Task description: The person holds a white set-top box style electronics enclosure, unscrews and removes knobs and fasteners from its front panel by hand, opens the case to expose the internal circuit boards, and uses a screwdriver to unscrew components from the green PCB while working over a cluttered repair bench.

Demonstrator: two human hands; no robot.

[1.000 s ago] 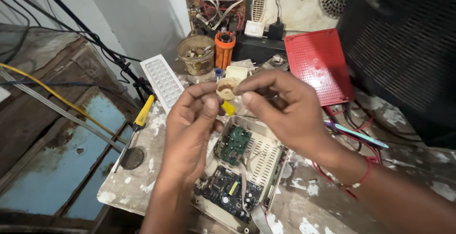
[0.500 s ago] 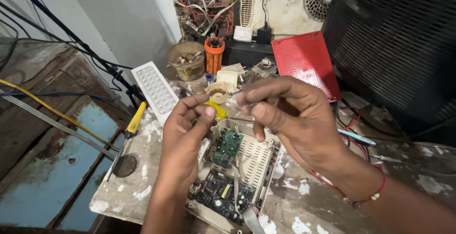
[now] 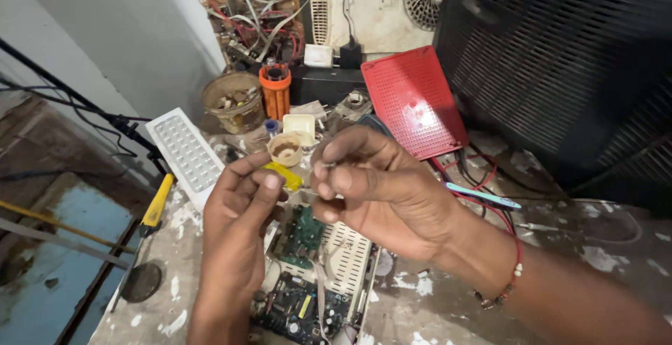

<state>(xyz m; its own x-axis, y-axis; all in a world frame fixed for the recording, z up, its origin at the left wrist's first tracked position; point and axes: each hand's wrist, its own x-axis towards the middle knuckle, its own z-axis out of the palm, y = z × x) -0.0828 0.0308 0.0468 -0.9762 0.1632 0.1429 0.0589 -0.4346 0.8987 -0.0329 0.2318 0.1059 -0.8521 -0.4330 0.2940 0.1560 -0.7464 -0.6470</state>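
Head view, over a paint-spattered bench. Far left: black cables slant down a grey wall; a yellow-handled screwdriver lies at the bench edge, tip toward a dark round disc. Just right of it, a white LED panel lies at an angle.

Left hand raised mid-frame, thumb and forefinger pinched on a small yellow part. Close beside it, right hand closed on a thin metal piece at the fingertips; too small to tell what it is. The two hands are near each other, not clearly touching.

Below the hands: a green circuit board sits over a white slotted casing, with a darker board at the lower edge.

Behind the hands: a small beige cup, a brown pot of oddments, an orange cylinder.

Right of centre: a red perforated panel leans against a large black grille. Red and black wires trail beneath it.
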